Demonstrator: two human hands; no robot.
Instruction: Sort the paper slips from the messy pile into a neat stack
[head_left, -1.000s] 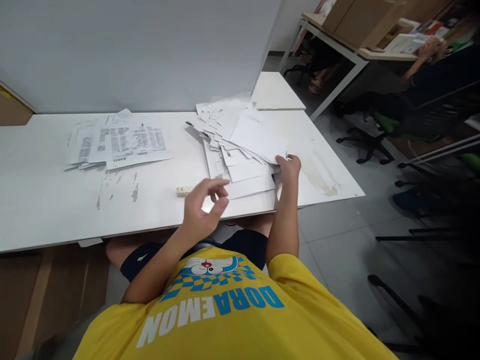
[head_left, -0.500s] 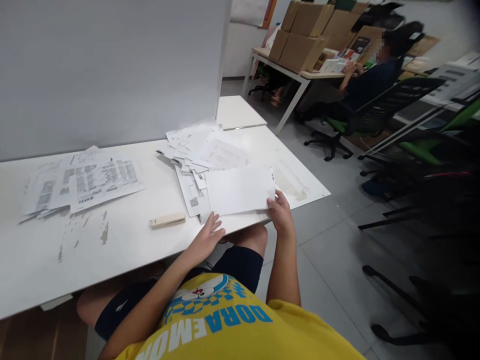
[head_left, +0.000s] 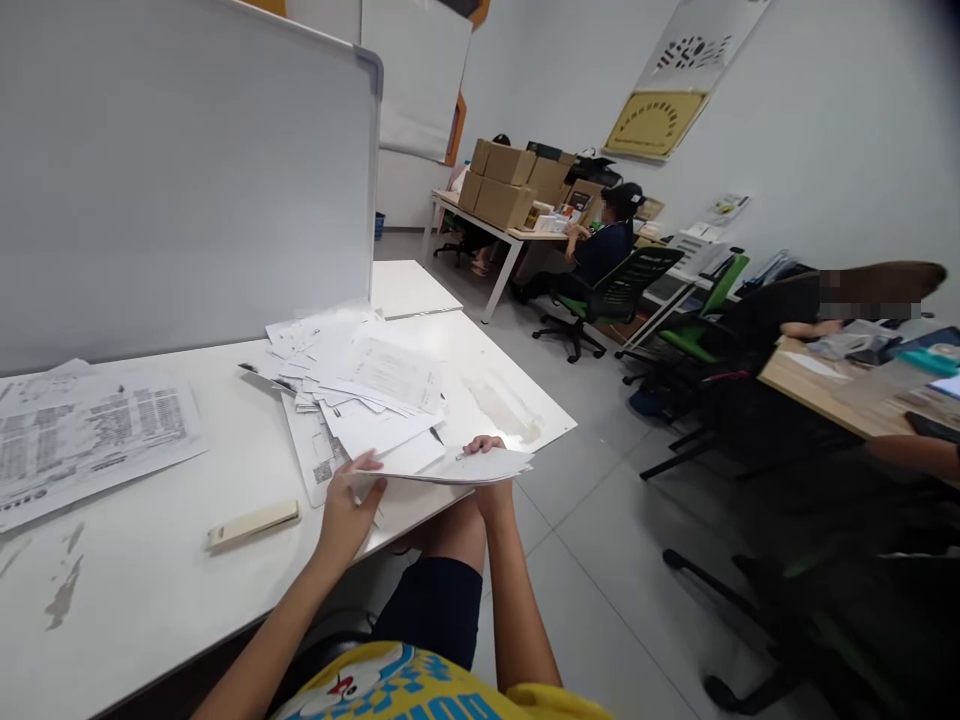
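A thin stack of white paper sheets is raised at the table's front edge, tilted almost edge-on to me. My right hand grips its right part, fingers curled over the far side and the palm underneath. At the left end, my left hand has its fingers and thumb closed around the edge of the sheets. Just behind lies a messy pile of printed papers, fanned and overlapping. A cream stapler rests on the white table, left of my left hand.
More printed sheets lie at the table's left. A whiteboard stands along the back. To the right are office chairs, a seated person by cardboard boxes, and another person's arm over a wooden desk.
The sheets have been lifted off the pile and tipped up. My left hand has gone from open beside them to holding their left end. The view has swung right and up.
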